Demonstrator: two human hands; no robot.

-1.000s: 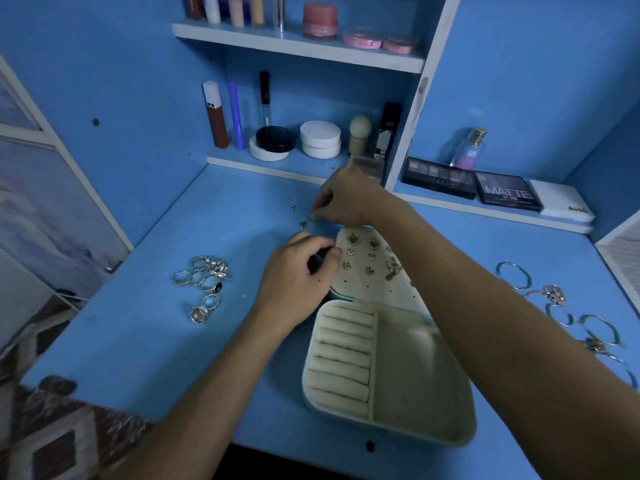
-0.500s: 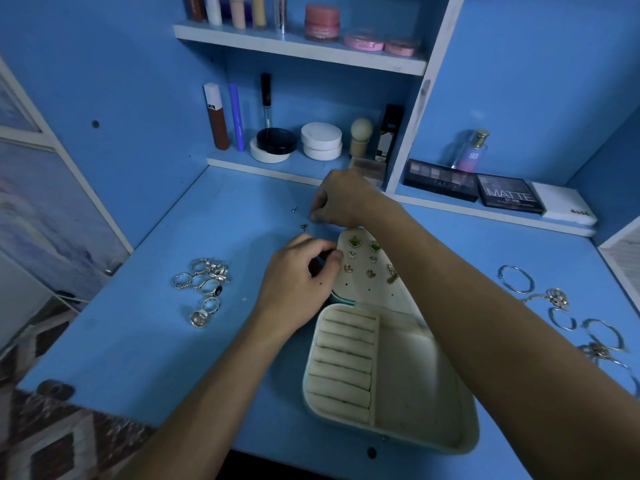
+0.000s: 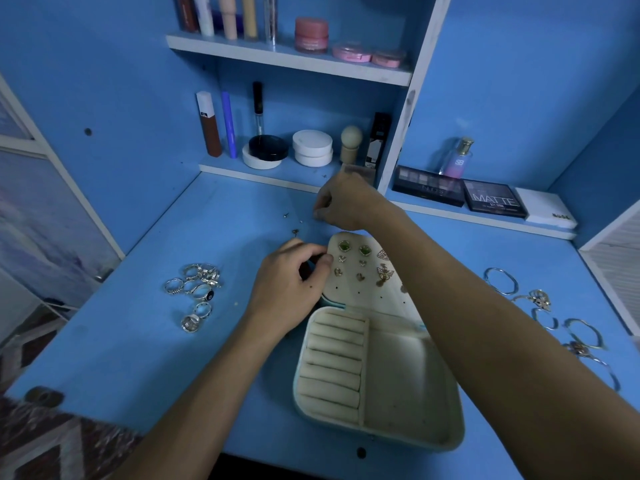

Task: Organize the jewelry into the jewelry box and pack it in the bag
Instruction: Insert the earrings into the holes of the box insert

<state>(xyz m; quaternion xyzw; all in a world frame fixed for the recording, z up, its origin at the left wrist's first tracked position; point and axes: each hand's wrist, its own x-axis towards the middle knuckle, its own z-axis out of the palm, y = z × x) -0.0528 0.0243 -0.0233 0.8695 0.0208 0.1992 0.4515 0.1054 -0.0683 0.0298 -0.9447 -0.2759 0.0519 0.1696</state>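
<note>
An open cream jewelry box (image 3: pixel 408 386) lies on the blue desk, its lid panel (image 3: pixel 363 292) raised and studded with several earrings. My left hand (image 3: pixel 291 282) grips the lid's left edge, thumb on the panel. My right hand (image 3: pixel 343 206) hovers just past the lid's top, fingers pinched together over the desk; what they pinch is too small to see. A few loose earrings (image 3: pixel 295 232) lie on the desk between the hands. Several silver rings (image 3: pixel 195 285) sit to the left. Bracelets (image 3: pixel 502 280) lie at the right.
Shelves behind hold makeup: tubes (image 3: pixel 211 124), round compacts (image 3: pixel 311 147), pink jars (image 3: pixel 311 34), a perfume bottle (image 3: pixel 457 159) and eyeshadow palettes (image 3: pixel 495 202). A white divider post (image 3: pixel 405 109) stands just behind my right hand. No bag is in view.
Almost nothing has moved. My right hand stays pinched near the loose earrings and my left hand keeps holding the lid; the view shifted slightly.
</note>
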